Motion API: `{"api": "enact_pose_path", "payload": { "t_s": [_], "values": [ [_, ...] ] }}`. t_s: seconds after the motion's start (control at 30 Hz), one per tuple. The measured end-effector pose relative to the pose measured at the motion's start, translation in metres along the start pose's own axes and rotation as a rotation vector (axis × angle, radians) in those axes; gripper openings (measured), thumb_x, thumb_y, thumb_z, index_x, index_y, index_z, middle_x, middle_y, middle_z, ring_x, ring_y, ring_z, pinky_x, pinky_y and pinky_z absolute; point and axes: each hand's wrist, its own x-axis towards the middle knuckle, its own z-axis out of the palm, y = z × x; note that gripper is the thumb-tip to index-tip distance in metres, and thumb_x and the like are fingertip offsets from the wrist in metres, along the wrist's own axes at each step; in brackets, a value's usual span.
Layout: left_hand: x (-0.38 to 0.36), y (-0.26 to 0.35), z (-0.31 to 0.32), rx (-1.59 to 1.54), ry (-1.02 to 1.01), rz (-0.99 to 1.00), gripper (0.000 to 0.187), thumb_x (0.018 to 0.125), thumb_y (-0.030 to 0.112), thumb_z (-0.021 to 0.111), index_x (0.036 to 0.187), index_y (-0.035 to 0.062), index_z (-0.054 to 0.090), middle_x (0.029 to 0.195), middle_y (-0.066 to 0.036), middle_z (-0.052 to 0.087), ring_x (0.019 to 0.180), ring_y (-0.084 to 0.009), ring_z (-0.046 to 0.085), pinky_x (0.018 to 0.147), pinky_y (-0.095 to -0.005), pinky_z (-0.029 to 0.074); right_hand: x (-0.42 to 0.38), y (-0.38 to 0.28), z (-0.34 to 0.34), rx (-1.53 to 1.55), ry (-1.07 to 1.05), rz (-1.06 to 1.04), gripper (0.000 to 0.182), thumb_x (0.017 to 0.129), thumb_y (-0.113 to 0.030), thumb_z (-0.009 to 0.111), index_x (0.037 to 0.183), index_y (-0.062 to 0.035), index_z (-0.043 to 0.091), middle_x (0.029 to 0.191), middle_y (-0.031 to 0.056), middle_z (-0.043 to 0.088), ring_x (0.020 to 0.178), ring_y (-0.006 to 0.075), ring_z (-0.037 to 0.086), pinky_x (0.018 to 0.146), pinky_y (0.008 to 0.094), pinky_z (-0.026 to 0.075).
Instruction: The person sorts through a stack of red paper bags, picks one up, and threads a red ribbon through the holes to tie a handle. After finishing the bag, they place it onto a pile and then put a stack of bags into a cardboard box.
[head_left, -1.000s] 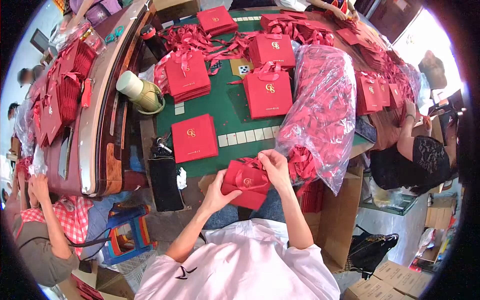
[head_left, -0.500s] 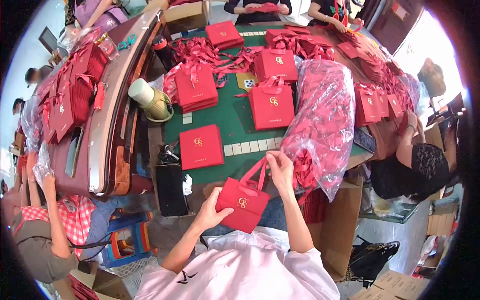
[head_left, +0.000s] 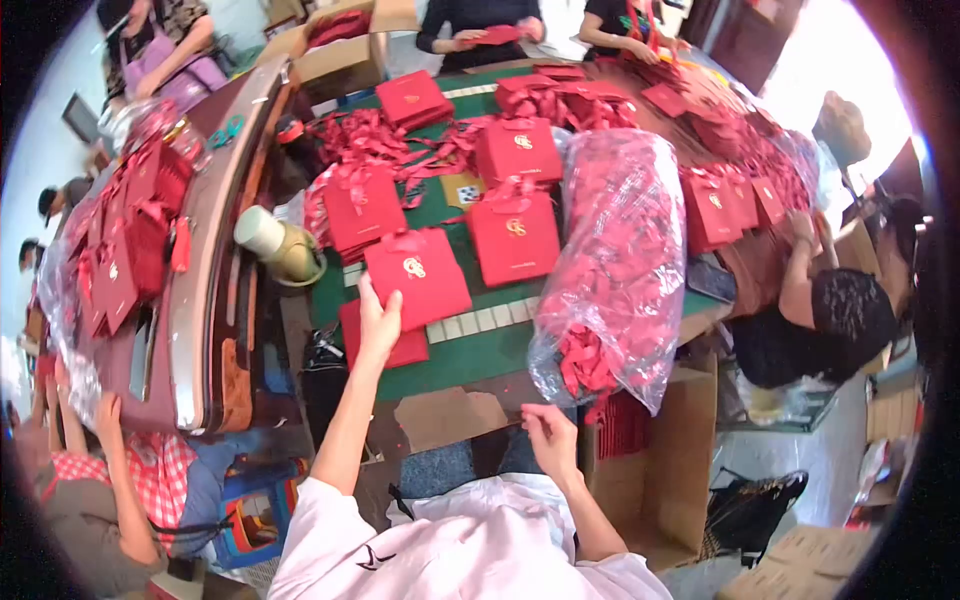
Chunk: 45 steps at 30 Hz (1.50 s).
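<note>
My left hand (head_left: 380, 318) is closed on the left edge of a red paper gift bag (head_left: 422, 285) with a gold logo, its thumb over the front. The bag overlaps a flat red stack (head_left: 405, 348) on the green table and reaches toward the pile of bags (head_left: 365, 212) behind it. In front of the table edge, my right hand (head_left: 552, 440) has its fingers curled together with nothing visible in them. Close by on the right lies a clear plastic sack (head_left: 612, 270) full of red ribbons. Another stack of gift bags (head_left: 513, 238) stands left of the sack.
A cream-lidded jug (head_left: 275, 243) stands at the table's left. An open cardboard box (head_left: 680, 455) sits below the sack, and a phone (head_left: 710, 282) lies right of it. Several people work around the tables, one in a black sleeve (head_left: 852, 308) at right.
My left hand has carried the gift bag forward and left, from my lap over the table. My right hand has let go of the ribbon handle and dropped lower. The view has shifted slightly.
</note>
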Motion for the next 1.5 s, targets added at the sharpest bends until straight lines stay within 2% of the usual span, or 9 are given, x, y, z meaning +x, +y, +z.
{"api": "enact_pose_path", "payload": {
  "t_s": [0.1,0.4,0.53,0.73,0.83,0.9,1.1,1.33,1.5],
  "values": [
    [0.039,-0.034,0.026,0.154,0.133,0.239,0.06,0.089,-0.001,0.058,0.142,-0.0024,0.029,0.135,-0.022,0.048,0.126,-0.0272,0.049,0.109,-0.0374,0.035,-0.019,0.008,-0.008,-0.011,-0.014,0.087,0.016,0.094,0.0,0.06,0.108,0.0032,0.068,0.098,0.0111,0.068,0.087,0.0149,0.068,0.075,0.0269,0.056],
    [0.077,-0.091,0.044,0.66,0.073,0.218,0.068,0.088,0.015,0.068,0.141,-0.0117,0.033,0.128,-0.038,0.043,0.122,-0.0472,0.044,0.107,-0.0479,0.035,-0.053,0.028,-0.027,-0.06,0.133,0.135,0.017,0.093,-0.003,0.063,0.109,-0.0013,0.069,0.095,0.0072,0.067,0.081,0.0122,0.066,0.069,0.0251,0.053],
    [0.069,-0.093,0.036,0.836,0.105,0.526,0.069,0.086,0.007,0.065,0.144,-0.0098,0.031,0.139,-0.033,0.039,0.129,-0.0469,0.04,0.11,-0.0482,0.032,-0.062,0.047,-0.05,0.015,0.27,0.113,0.016,0.094,-0.003,0.062,0.108,-0.001,0.069,0.093,0.0052,0.067,0.079,0.0105,0.065,0.069,0.0246,0.053],
    [-0.056,0.004,0.075,0.377,-0.12,0.471,0.054,0.09,-0.004,0.052,0.143,0.0007,0.041,0.133,-0.019,0.047,0.125,-0.0331,0.047,0.102,-0.0422,0.042,-0.07,0.107,-0.115,-0.037,0.553,0.251,0.014,0.095,-0.006,0.059,0.104,-0.0011,0.068,0.09,0.0051,0.068,0.08,0.0109,0.063,0.071,0.026,0.051],
    [-0.138,0.027,0.097,0.517,-0.284,0.439,0.038,0.089,-0.004,0.051,0.127,-0.001,0.052,0.121,-0.017,0.052,0.112,-0.0311,0.052,0.096,-0.0397,0.043,-0.073,0.187,-0.14,-0.13,0.556,0.309,0.018,0.091,-0.011,0.063,0.106,-0.0017,0.067,0.093,0.0102,0.069,0.086,0.019,0.066,0.076,0.0337,0.054],
    [-0.181,0.024,0.113,0.458,-0.427,0.49,0.028,0.089,-0.001,0.054,0.117,-0.0015,0.053,0.117,-0.018,0.052,0.111,-0.0325,0.051,0.096,-0.0414,0.042,-0.075,0.265,-0.143,-0.482,0.396,0.566,0.04,0.088,-0.022,0.068,0.122,-0.004,0.059,0.11,0.017,0.066,0.094,0.0311,0.067,0.082,0.0413,0.054],
    [-0.24,0.014,0.13,0.618,-0.551,0.539,0.041,0.085,0.002,0.06,0.126,-0.0011,0.052,0.126,-0.023,0.046,0.118,-0.0396,0.045,0.104,-0.0477,0.035,-0.052,0.344,-0.139,-0.469,0.168,0.984,0.103,0.072,-0.043,0.082,0.149,-0.01,0.022,0.142,0.0328,0.036,0.12,0.0485,0.052,0.098,0.0507,0.048],
    [-0.235,0.003,0.131,0.711,-0.58,0.545,0.046,0.083,0.006,0.063,0.127,-0.0006,0.052,0.127,-0.022,0.045,0.117,-0.0402,0.042,0.102,-0.052,0.033,-0.014,0.389,-0.117,-0.128,0.319,1.112,0.148,0.054,-0.057,0.09,0.156,-0.0189,-0.012,0.153,0.0353,0.015,0.14,0.0519,0.027,0.112,0.0534,0.034],
    [-0.237,-0.001,0.13,0.793,-0.591,0.581,0.054,0.079,0.003,0.066,0.13,-0.0015,0.049,0.129,-0.023,0.043,0.119,-0.0399,0.041,0.103,-0.0495,0.033,0.004,0.42,-0.079,-0.075,0.343,1.043,0.155,0.049,-0.063,0.089,0.155,-0.0235,-0.017,0.154,0.0339,0.009,0.141,0.0506,0.024,0.112,0.0529,0.035]
  ]
}}
